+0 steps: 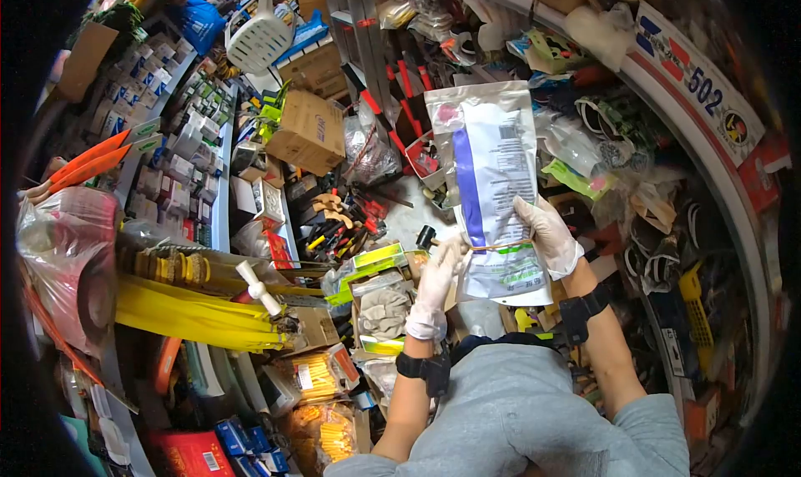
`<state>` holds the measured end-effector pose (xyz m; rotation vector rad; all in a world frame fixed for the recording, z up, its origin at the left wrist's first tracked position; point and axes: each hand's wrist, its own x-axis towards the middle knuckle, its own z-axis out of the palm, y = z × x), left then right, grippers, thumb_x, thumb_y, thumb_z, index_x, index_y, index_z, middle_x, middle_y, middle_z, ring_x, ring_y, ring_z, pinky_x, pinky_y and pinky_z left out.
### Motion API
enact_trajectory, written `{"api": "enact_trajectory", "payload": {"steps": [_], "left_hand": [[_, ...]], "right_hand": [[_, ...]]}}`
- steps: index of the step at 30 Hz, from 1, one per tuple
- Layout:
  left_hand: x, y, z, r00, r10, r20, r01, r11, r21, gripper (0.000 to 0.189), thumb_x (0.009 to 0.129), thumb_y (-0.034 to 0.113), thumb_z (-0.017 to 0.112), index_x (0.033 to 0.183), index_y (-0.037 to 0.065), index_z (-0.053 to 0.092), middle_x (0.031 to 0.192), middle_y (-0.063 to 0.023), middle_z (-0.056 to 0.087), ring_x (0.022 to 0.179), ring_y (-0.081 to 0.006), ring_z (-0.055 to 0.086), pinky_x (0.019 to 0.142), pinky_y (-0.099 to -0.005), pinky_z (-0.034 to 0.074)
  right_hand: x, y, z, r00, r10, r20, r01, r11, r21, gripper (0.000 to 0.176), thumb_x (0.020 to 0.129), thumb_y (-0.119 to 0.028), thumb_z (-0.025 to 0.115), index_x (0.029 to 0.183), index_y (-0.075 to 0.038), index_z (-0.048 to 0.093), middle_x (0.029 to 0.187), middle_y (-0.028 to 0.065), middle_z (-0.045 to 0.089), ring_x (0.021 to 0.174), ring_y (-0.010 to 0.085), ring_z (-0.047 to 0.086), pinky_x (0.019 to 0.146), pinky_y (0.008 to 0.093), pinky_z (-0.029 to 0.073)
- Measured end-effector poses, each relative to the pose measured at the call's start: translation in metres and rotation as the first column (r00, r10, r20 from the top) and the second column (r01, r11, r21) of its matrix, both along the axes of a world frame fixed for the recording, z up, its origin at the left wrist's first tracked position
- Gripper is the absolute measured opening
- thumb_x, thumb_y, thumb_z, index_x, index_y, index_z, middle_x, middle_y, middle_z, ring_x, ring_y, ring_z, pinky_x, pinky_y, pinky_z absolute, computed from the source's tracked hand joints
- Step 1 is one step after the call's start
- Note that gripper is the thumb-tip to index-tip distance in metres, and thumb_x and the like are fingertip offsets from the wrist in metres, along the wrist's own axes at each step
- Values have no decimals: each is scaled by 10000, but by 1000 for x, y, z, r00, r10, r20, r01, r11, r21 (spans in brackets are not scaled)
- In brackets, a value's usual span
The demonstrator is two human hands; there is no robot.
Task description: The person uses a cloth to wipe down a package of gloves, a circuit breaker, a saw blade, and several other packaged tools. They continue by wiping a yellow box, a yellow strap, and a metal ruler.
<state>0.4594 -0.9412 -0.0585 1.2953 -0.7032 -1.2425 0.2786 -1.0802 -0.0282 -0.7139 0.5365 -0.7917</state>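
A stack of flat silver-and-white foil packets [496, 168] with a purple stripe and printed text stands tilted up in front of me. A thin tan rubber band [501, 247] runs around its lower part. My right hand [551, 239], in a white glove, is closed on the right edge, thumb on the front face. My left hand [442, 272], gloved too, has its fingers closed at the left edge, where the band passes. Its fingertips are partly hidden. Just beyond them shows a small black mallet head [426, 237].
Shelves of small boxes [171, 156] line the left side. Yellow straps [192, 310] hang nearer. A cardboard box [307, 131] and red-handled tools [409, 101] lie ahead. A curved rail with a "502" sign [701, 85] bounds the right, above bagged goods.
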Motion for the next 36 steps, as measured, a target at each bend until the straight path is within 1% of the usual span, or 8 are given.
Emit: {"api": "enact_trajectory", "payload": {"steps": [12,14,18,19,21,25,31,36], "left_hand": [[-8,-32,32,986,60,-155,-93,972,-218,309,930,144,640,1205,14,591,974,6,638,774,-54,552,727,-219,467],[-20,-30,54,946,309,98,-265,912,-314,138,945,91,603,1044,-4,613,918,8,621,798,-84,553,761,-232,456],[-41,-20,71,648,398,649,-93,888,-451,273,867,48,623,1136,9,597,1025,-119,618,946,-211,613,857,-300,478],[-48,-19,69,580,378,722,-45,900,-435,356,839,10,615,1193,29,587,1095,-147,607,1005,-254,619,899,-319,481],[-63,-16,70,594,313,741,57,903,-426,489,832,-3,619,1311,70,553,1231,-156,581,1111,-284,598,951,-345,474],[-66,-8,68,672,318,669,64,875,-481,317,869,-19,624,1184,20,628,1170,-145,629,1085,-259,620,933,-329,481],[-34,2,51,759,520,392,-367,839,-402,228,928,84,613,1148,32,639,1036,-65,655,921,-146,604,821,-284,484],[-11,7,22,969,165,182,-137,978,-158,365,1033,253,466,1259,-16,563,1191,-61,618,1090,-139,561,969,-273,416]], "right_hand": [[7,-9,0,992,63,-111,-90,959,-270,665,943,-380,623,1427,-1,369,1314,129,534,1157,179,528,950,301,461],[13,3,-7,926,-258,-275,106,878,-467,753,902,-282,696,1485,-37,287,1407,165,459,1211,231,503,1008,326,438],[20,36,32,992,51,-118,-100,884,-457,971,806,-261,790,1537,-91,173,1529,179,300,1285,247,457,1053,355,402],[29,32,23,966,-98,-240,-79,770,-633,839,858,-274,742,1505,-58,254,1415,153,459,1169,201,546,976,322,460],[24,33,28,999,9,-54,-23,965,-263,612,922,-275,665,1408,-25,390,1256,74,575,1104,161,566,965,315,462],[20,22,14,994,-42,97,47,998,-51,329,966,-153,591,1266,-24,550,1084,46,656,918,125,628,815,268,520],[15,24,19,991,-74,108,82,994,-71,299,954,-136,607,1223,-7,587,1107,59,671,942,144,646,850,290,514],[13,18,10,981,-61,186,53,997,47,260,944,-107,617,1182,-5,599,1086,69,677,933,157,661,842,305,539]]}}
